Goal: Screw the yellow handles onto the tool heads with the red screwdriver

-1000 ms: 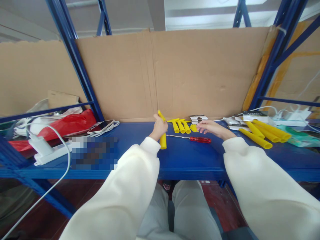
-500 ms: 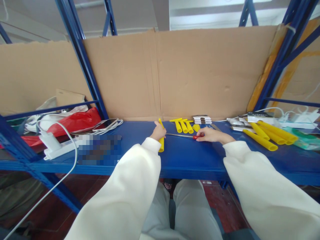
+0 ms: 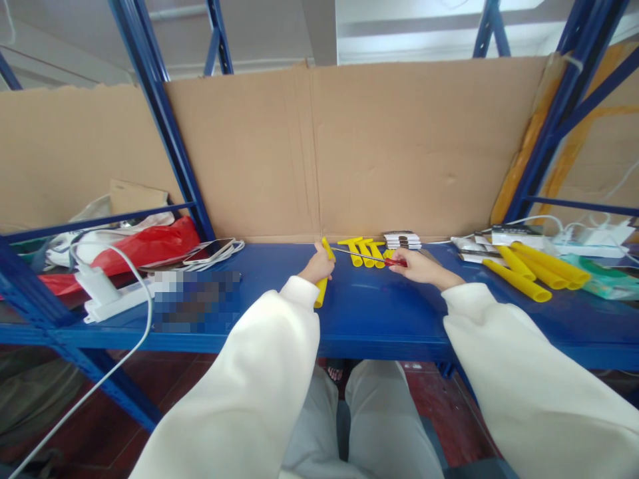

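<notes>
My left hand (image 3: 316, 265) is wrapped round a yellow tube (image 3: 321, 293), which leans slightly to the right at its top. In my right hand (image 3: 415, 265) is a screwdriver (image 3: 394, 262) with a red handle. Its long metal shaft points left, and the tip is close to the upper part of the held tube; whether they touch I cannot tell. Behind the shaft lie several T-shaped yellow pieces (image 3: 368, 258) on the blue shelf (image 3: 379, 316).
Right of my hand lie several yellow tubes (image 3: 519, 283) beside white packets (image 3: 482, 249). A stack of black-and-white cards (image 3: 402, 240) stands at the back against the cardboard wall (image 3: 399, 153). To the left are a white power strip (image 3: 120, 298) and a red bag (image 3: 154, 246).
The screwdriver's tip has risen from the middle of the tube towards its upper end, so the shaft now slopes up to the left. The tube tilts a little more.
</notes>
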